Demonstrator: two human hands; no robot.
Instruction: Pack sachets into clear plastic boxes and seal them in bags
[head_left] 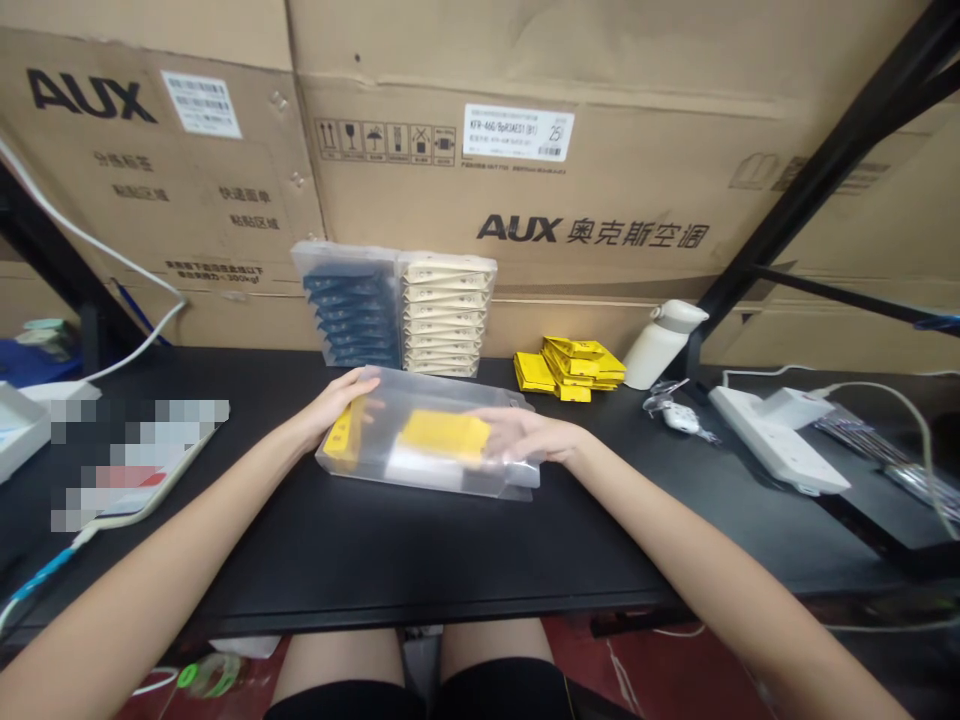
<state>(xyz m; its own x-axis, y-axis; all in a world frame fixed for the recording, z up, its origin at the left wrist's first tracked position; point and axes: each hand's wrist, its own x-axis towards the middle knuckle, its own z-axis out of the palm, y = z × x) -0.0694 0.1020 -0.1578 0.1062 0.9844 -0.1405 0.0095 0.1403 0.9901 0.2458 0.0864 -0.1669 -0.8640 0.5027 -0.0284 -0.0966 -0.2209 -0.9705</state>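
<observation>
A clear plastic box (pixel 382 400) lies on its side low over the black table (pixel 420 550). My left hand (pixel 334 405) grips its left end, fingers wrapped round the edge. One yellow packet (pixel 341 436) stands inside at that end. My right hand (pixel 525 437) reaches in through the right end, and its blurred fingers touch or lie close to a second yellow packet (pixel 442 433) in the middle of the box. Behind, a stack of yellow packets (pixel 577 366) sits on the table. Two clear boxes stand upright, one with dark blue packets (pixel 349 315), one with cream packets (pixel 446 315).
A white bottle (pixel 661 345), keys with a white fob (pixel 681 418) and a power strip (pixel 780 440) lie to the right. A phone (pixel 150 470) with a cable is at the left. Large cartons (pixel 600 60) form the back wall, with black metal posts (pixel 825 170) at the sides.
</observation>
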